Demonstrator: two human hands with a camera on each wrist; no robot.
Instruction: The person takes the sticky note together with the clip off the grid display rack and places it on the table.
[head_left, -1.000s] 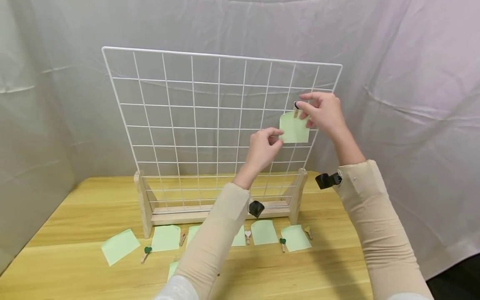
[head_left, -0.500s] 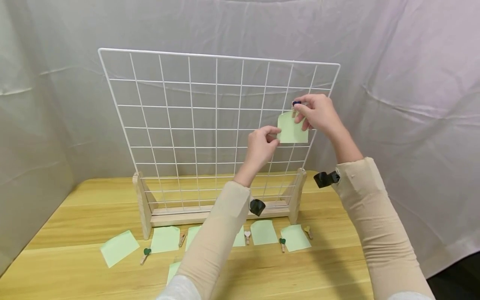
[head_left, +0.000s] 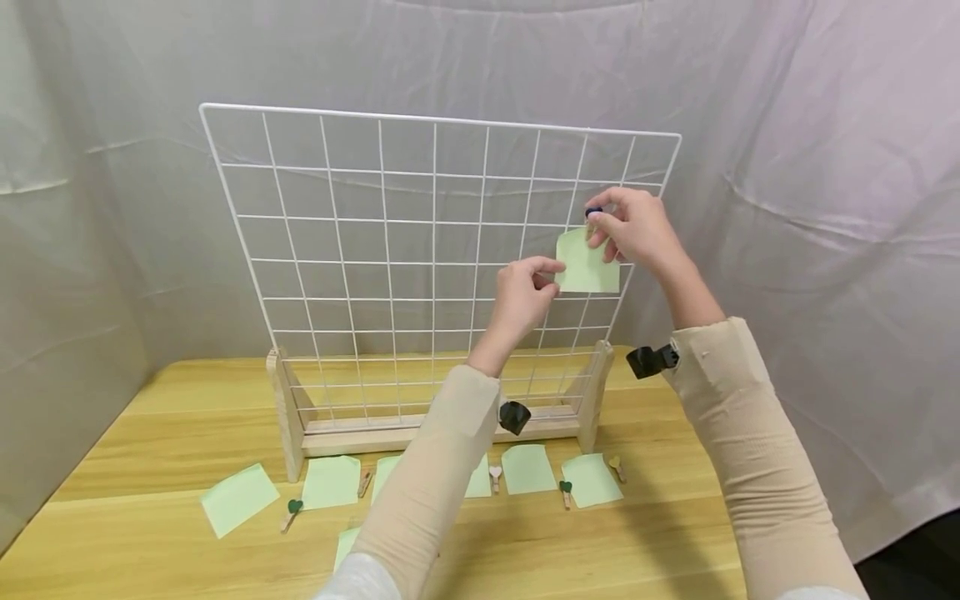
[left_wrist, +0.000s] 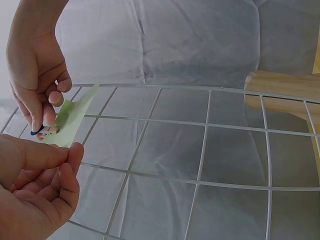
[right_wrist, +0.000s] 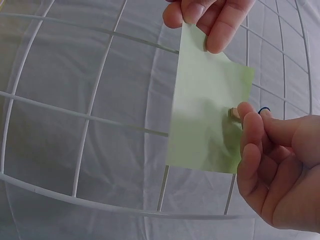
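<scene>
A green paper note (head_left: 587,268) lies against the upper right of a white wire grid (head_left: 408,222). My left hand (head_left: 522,296) pinches its left edge between thumb and fingers. At the note's top edge, my right hand (head_left: 637,229) pinches a small wooden clothespin (right_wrist: 233,114) with a dark blue top. In the right wrist view the clothespin's tip overlaps the note (right_wrist: 205,105); whether it also bites a wire is hidden by the fingers. The left wrist view shows the blue part (left_wrist: 36,131) between the right hand's fingertips.
The grid stands in a wooden base (head_left: 360,439) on a wooden table (head_left: 150,433). In front lie several green notes (head_left: 240,498) and clothespins with green (head_left: 295,506), white (head_left: 495,473) and yellow (head_left: 616,463) heart tops. My left forearm covers part of that row. Grey cloth hangs behind.
Over the last second my right hand has shifted slightly left, and its fingers have closed over the clothespin's blue top. The left hand keeps its hold on the note. The view has tilted slightly.
</scene>
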